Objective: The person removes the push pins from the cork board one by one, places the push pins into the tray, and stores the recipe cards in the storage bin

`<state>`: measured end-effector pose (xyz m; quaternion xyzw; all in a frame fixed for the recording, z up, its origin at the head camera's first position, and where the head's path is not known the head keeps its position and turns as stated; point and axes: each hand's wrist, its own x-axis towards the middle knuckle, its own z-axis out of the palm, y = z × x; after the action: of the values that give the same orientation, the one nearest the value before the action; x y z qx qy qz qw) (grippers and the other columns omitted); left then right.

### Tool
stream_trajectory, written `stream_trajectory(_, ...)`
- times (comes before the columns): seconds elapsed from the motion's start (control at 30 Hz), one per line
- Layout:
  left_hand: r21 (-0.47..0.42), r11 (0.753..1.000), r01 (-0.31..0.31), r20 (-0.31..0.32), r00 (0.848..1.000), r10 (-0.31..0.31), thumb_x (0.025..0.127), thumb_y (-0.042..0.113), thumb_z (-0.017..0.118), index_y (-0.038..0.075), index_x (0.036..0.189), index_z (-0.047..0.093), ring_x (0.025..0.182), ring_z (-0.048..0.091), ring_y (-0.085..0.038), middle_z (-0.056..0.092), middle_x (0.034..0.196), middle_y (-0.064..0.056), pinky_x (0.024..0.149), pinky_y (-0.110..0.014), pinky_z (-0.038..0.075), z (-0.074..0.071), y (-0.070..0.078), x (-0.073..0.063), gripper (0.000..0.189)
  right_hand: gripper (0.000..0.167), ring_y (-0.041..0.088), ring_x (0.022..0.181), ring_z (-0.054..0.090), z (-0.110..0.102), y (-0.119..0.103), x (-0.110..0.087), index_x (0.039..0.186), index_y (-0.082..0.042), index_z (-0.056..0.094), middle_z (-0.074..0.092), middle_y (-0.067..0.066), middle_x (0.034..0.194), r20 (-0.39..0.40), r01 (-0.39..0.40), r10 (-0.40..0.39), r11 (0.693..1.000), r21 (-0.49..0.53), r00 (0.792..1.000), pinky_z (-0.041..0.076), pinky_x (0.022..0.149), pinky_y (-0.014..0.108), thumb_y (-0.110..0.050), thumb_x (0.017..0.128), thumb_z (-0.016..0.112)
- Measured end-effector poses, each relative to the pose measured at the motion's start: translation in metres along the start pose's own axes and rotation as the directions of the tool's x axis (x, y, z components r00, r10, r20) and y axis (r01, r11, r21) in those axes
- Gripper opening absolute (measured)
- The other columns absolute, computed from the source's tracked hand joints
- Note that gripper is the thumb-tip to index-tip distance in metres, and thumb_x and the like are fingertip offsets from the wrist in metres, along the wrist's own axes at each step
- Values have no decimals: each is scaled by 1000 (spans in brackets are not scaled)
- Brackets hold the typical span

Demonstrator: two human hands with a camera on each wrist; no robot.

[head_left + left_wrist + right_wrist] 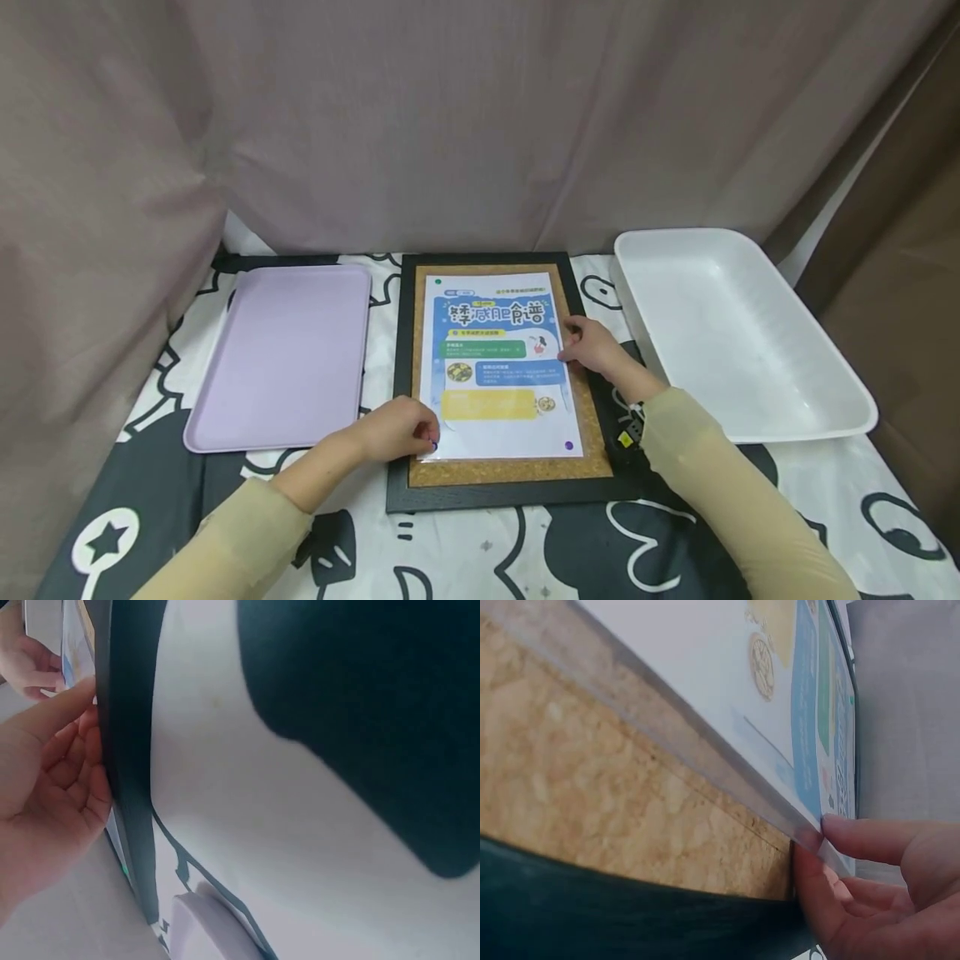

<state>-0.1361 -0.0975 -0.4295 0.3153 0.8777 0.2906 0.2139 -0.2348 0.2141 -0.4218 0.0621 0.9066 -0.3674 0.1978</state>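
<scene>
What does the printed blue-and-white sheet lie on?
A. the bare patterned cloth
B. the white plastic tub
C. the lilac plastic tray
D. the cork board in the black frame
D: the printed blue-and-white sheet lies on the black-framed cork board, with brown cork showing around its edges, while both hands touch the sheet's edges.

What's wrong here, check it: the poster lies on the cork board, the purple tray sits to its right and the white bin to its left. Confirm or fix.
The sides are swapped. In the head view the purple tray sits left of the cork board and the white bin sits right of it. The poster does lie on the cork board, with the left hand and right hand at its edges.
</scene>
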Motion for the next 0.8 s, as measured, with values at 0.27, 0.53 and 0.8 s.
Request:
stream_trajectory(0.27,34,996,84,53,995,-86,82,8,69,12,69,62,59,46,-8,52,62,5,57,-21,40,-3,8,8,15,70,18,76,55,3,-3,0,143,4,27,50,11,89,-33,-2,-1,998,-70,999,49,61,21,0,83,64)
stream_trajectory(0.53,98,977,191,110,973,-201,78,3,70,8,63,62,56,46,-12,53,59,2,53,-23,37,-14,28,18,18,72,17,74,54,2,-6,1,144,3,27,50,10,89,-34,-10,8,998,-60,999,49,60,21,1,83,64)
stream_trajectory(0.8,10,977,211,143,967,-210,79,4,69,7,63,64,55,44,-10,54,58,3,52,-20,35,-14,25,17,17,72,16,74,53,3,-4,2,144,3,26,50,9,88,-30,-26,24,999,-46,999,49,60,20,1,83,64)
